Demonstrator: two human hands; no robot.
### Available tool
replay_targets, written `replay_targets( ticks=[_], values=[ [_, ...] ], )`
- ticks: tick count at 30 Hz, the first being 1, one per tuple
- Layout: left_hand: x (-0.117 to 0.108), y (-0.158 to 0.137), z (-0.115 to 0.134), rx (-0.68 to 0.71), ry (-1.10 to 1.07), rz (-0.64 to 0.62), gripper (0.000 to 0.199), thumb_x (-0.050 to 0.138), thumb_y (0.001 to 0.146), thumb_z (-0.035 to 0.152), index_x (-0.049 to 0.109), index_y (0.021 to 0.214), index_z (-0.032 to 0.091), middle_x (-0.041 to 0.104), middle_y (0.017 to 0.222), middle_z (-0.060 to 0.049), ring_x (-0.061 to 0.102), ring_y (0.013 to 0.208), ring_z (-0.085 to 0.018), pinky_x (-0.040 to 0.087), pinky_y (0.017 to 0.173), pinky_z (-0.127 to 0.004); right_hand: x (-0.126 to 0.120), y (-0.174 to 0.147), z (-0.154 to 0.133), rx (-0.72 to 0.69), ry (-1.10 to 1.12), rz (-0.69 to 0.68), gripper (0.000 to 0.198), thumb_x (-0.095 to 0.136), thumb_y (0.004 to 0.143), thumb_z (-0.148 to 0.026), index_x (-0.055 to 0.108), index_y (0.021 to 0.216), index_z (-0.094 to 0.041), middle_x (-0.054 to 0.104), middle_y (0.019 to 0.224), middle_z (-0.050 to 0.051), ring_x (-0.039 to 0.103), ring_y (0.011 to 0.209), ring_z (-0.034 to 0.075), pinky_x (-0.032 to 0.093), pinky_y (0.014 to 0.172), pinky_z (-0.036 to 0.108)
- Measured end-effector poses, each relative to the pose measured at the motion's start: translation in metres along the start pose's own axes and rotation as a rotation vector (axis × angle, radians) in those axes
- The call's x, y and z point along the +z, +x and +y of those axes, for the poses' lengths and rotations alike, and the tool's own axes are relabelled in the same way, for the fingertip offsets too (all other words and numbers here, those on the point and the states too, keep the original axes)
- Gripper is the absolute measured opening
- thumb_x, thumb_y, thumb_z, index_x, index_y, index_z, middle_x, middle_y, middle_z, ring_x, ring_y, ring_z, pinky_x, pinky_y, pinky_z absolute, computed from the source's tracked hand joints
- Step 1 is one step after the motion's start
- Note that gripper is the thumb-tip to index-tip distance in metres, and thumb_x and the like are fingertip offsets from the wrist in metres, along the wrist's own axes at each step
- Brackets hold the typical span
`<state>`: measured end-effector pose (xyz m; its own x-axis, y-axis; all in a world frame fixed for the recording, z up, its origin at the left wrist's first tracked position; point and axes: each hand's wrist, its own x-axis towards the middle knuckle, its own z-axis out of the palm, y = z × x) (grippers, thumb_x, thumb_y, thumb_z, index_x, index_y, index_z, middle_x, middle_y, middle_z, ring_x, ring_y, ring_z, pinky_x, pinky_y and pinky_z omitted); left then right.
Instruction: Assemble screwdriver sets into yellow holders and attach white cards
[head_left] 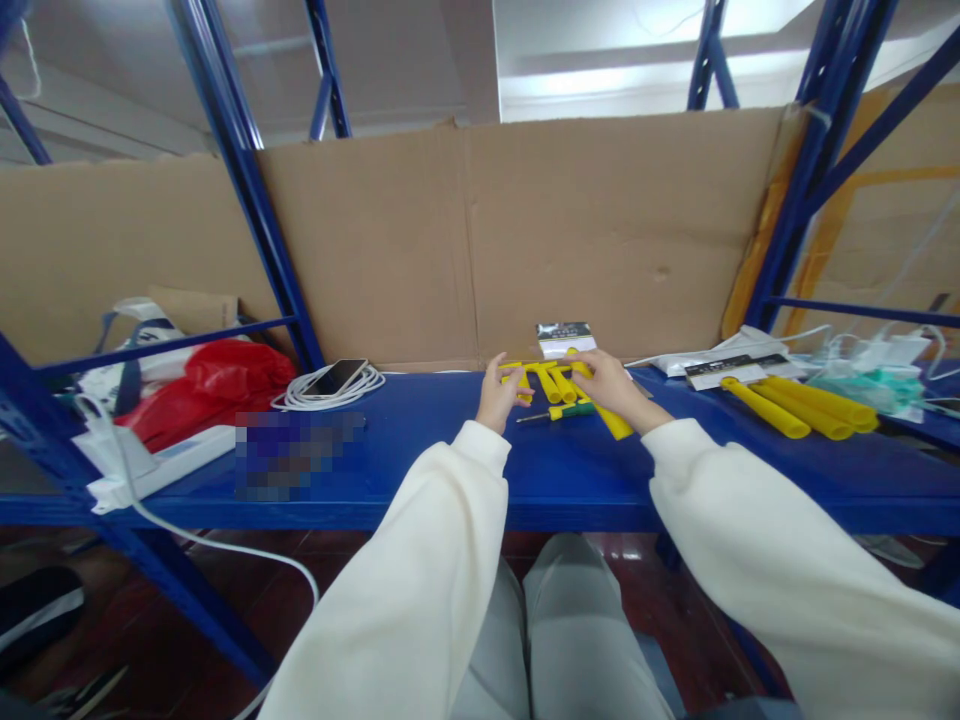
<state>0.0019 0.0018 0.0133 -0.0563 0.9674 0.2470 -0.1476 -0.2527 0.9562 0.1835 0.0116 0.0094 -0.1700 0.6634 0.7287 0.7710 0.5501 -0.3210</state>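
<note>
Desk [405, 420] check, head view

My left grip [496, 395] has its fingers curled on a yellow piece [523, 382]. My right grip [600, 380] is over a yellow tube [616, 422]; whether closed on it, I cannot tell. Shorter tubes [559, 385] lie between, a screwdriver [566, 411] nearer me.

Brown cardboard [360, 240] backs the blue shelf [420, 410] above a dark-red floor [255, 600].
</note>
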Motion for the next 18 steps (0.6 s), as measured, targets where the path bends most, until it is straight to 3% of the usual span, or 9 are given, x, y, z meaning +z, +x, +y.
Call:
replay_targets(
  ticks=[3,11,14,18],
  values=[
    [0.000,0.000,-0.001,-0.018,0.046,0.019,0.048,0.055,0.090,0.019,0.045,0.137,0.021,0.062,0.123,-0.013,0.064,0.052,-0.007,0.047,0.042,-0.016,-0.037,0.006,0.022,0.089,-0.230,0.005,0.037,0.058,0.079,-0.014,0.074,0.112,-0.019,0.071,0.109,0.010,0.066,0.104,0.024,0.048,0.097,0.037],
    [0.001,0.003,-0.002,-0.037,0.136,0.012,0.042,0.052,0.088,0.013,0.049,0.130,0.018,0.064,0.123,-0.013,0.060,0.049,-0.005,0.043,0.039,-0.014,-0.169,-0.013,0.115,0.520,-0.810,-0.264,0.039,0.056,0.086,-0.016,0.068,0.123,-0.009,0.069,0.112,0.022,0.065,0.102,0.027,0.046,0.083,0.031],
    [0.001,0.003,-0.003,-0.042,0.162,-0.001,0.041,0.051,0.088,0.014,0.049,0.129,0.018,0.063,0.123,-0.013,0.060,0.048,-0.005,0.043,0.039,-0.014,-0.187,-0.034,0.143,0.666,-0.854,-0.335,0.039,0.059,0.084,-0.014,0.069,0.121,-0.009,0.068,0.116,0.022,0.064,0.104,0.026,0.046,0.082,0.030],
    [0.001,0.002,-0.004,-0.033,0.186,-0.004,0.042,0.051,0.088,0.015,0.049,0.130,0.018,0.064,0.121,-0.013,0.061,0.049,-0.005,0.042,0.039,-0.015,-0.181,-0.055,0.160,0.711,-0.819,-0.290,0.035,0.061,0.083,-0.019,0.072,0.115,-0.014,0.068,0.117,0.022,0.065,0.101,0.028,0.047,0.080,0.033]
  ],
)
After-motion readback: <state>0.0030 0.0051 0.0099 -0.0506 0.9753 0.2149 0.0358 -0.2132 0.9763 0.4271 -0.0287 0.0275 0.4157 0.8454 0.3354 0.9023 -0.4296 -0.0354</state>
